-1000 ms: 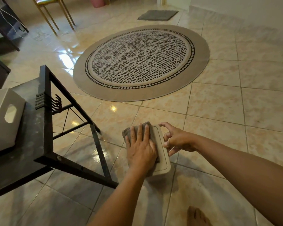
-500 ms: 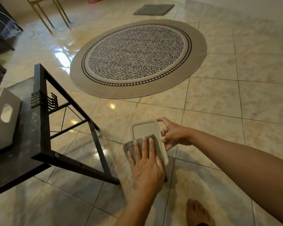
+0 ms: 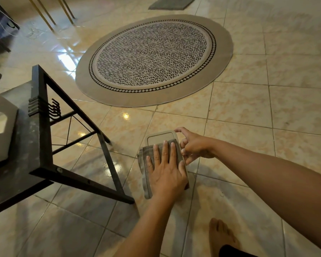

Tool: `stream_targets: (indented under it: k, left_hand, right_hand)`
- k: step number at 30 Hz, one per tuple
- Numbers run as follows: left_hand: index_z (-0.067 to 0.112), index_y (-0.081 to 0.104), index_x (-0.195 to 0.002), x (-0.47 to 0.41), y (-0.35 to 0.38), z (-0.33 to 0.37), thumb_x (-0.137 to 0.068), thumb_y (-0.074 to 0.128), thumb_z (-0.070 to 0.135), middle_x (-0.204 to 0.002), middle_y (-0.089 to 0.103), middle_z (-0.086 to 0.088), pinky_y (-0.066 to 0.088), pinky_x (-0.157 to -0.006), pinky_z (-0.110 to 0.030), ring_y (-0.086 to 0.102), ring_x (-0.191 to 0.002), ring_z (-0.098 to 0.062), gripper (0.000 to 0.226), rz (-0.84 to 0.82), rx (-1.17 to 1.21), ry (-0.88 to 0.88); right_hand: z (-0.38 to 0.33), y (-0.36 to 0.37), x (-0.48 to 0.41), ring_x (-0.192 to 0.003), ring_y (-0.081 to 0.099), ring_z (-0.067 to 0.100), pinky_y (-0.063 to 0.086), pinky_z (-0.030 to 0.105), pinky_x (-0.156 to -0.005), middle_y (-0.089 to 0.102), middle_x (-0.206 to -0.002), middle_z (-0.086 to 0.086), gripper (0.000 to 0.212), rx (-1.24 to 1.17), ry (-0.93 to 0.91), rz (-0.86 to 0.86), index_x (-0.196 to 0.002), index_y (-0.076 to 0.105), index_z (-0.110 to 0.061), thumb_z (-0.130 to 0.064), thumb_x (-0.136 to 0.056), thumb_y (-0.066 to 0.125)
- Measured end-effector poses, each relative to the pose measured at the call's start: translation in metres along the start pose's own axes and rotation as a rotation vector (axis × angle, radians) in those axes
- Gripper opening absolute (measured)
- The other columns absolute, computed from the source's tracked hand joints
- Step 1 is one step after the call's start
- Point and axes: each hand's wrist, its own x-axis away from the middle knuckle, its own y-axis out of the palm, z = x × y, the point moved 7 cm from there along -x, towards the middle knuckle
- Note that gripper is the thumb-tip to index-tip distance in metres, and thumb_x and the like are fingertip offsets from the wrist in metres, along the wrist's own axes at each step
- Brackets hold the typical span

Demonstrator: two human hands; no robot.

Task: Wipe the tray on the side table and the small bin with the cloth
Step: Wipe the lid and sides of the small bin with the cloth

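The small beige bin [image 3: 160, 137] stands on the tiled floor, seen from above with its flat lid up. A folded grey cloth [image 3: 144, 164] lies across the lid's near part. My left hand [image 3: 166, 169] lies flat on the cloth, fingers spread, pressing it on the lid. My right hand [image 3: 195, 146] grips the bin's right edge with thumb and fingers. The white tray [image 3: 0, 127] with a handle cut-out sits on the dark side table [image 3: 39, 130] at the left.
The side table's black metal legs [image 3: 107, 162] slant down to the floor just left of the bin. A round patterned rug [image 3: 154, 58] lies beyond it. My bare foot [image 3: 220, 236] is at the bottom. Chair legs [image 3: 50, 13] and dark furniture stand far left.
My left hand slid the cloth from the far end of the lid toward me, uncovering the far part, then slightly back. My right hand stayed on the bin's right edge.
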Motion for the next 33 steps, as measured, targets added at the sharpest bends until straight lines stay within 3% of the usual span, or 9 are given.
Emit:
stream_targets:
  k: [2, 7, 12, 16, 20, 24, 29, 31, 33]
  left_hand:
    - [0.031, -0.025, -0.151, -0.007, -0.004, 0.000, -0.100, 0.013, 0.053, -0.157, -0.036, 0.004, -0.025, -0.114, -0.048, -0.043, -0.138, -0.020, 0.067, -0.003, 0.017, -0.015]
    - [0.034, -0.028, -0.149, 0.016, 0.010, 0.004, -0.094, 0.006, 0.060, -0.155, -0.040, 0.007, -0.032, -0.108, -0.046, -0.046, -0.136, -0.018, 0.070, -0.003, -0.014, 0.000]
    - [0.033, -0.030, -0.147, -0.017, -0.004, -0.002, -0.100, 0.014, 0.058, -0.154, -0.040, 0.006, -0.025, -0.112, -0.050, -0.044, -0.138, -0.021, 0.069, -0.042, 0.021, -0.020]
    - [0.038, -0.033, -0.146, 0.013, 0.008, -0.007, -0.095, 0.004, 0.062, -0.153, -0.043, 0.009, -0.026, -0.111, -0.049, -0.046, -0.136, -0.016, 0.067, -0.030, -0.012, 0.032]
    - [0.039, -0.028, -0.149, 0.009, 0.002, -0.013, -0.098, 0.006, 0.051, -0.156, -0.038, 0.010, -0.027, -0.111, -0.045, -0.046, -0.136, -0.013, 0.063, -0.022, 0.023, 0.055]
    - [0.040, -0.021, -0.151, 0.013, -0.001, -0.013, -0.093, 0.000, 0.053, -0.158, -0.033, 0.011, -0.024, -0.114, -0.042, -0.042, -0.139, -0.012, 0.064, -0.024, 0.009, 0.167]
    - [0.037, -0.018, -0.151, -0.030, -0.018, -0.017, -0.103, 0.013, 0.046, -0.159, -0.027, 0.008, -0.018, -0.118, -0.045, -0.032, -0.144, -0.019, 0.058, 0.056, -0.030, 0.132]
    - [0.038, -0.016, -0.152, -0.036, -0.017, -0.015, -0.102, 0.012, 0.049, -0.160, -0.026, 0.008, -0.019, -0.117, -0.047, -0.032, -0.145, -0.020, 0.058, 0.066, -0.036, 0.147]
    - [0.041, -0.014, -0.152, -0.027, -0.008, -0.008, -0.100, 0.009, 0.052, -0.161, -0.023, 0.009, -0.017, -0.118, -0.048, -0.032, -0.145, -0.018, 0.058, 0.068, -0.069, 0.239]
  right_hand:
    - [0.000, -0.001, 0.002, -0.068, 0.057, 0.018, 0.063, 0.046, -0.068, 0.046, -0.086, 0.010, 0.090, -0.008, 0.003, 0.007, -0.150, 0.019, -0.039, 0.018, -0.087, 0.048]
    - [0.001, -0.002, 0.003, -0.071, 0.058, 0.020, 0.062, 0.039, -0.061, 0.048, -0.087, 0.010, 0.091, -0.004, 0.010, -0.004, -0.150, 0.019, -0.039, 0.020, -0.086, 0.045]
    - [0.000, -0.002, 0.002, -0.067, 0.052, 0.018, 0.062, 0.051, -0.075, 0.045, -0.084, 0.009, 0.091, 0.001, 0.007, 0.012, -0.150, 0.020, -0.039, 0.020, -0.085, 0.046]
    - [0.000, -0.002, 0.006, -0.069, 0.061, 0.020, 0.063, 0.046, -0.069, 0.048, -0.089, 0.010, 0.087, -0.034, -0.005, -0.007, -0.151, 0.019, -0.037, 0.016, -0.089, 0.050]
    - [-0.003, 0.003, 0.005, -0.083, 0.066, 0.027, 0.062, 0.048, -0.075, 0.052, -0.098, 0.017, 0.095, -0.015, 0.002, -0.077, -0.151, 0.015, -0.043, 0.016, -0.088, 0.054]
    - [0.001, 0.002, 0.007, -0.081, 0.065, 0.025, 0.062, 0.043, -0.071, 0.053, -0.085, 0.012, 0.104, -0.025, 0.035, -0.121, -0.151, 0.010, -0.049, 0.019, -0.086, 0.056]
    - [-0.002, 0.004, 0.002, -0.073, 0.063, 0.020, 0.062, 0.040, -0.067, 0.050, -0.083, 0.011, 0.105, -0.008, 0.021, -0.118, -0.152, 0.010, -0.048, 0.020, -0.086, 0.054]
    - [-0.002, 0.003, 0.004, -0.077, 0.065, 0.022, 0.062, 0.042, -0.069, 0.054, -0.088, 0.016, 0.105, -0.007, 0.016, -0.104, -0.151, 0.011, -0.049, 0.021, -0.085, 0.052]
    - [-0.001, 0.003, 0.007, -0.089, 0.069, 0.030, 0.062, 0.046, -0.073, 0.059, -0.111, 0.024, 0.105, -0.012, 0.020, -0.101, -0.151, 0.011, -0.048, 0.023, -0.084, 0.050]
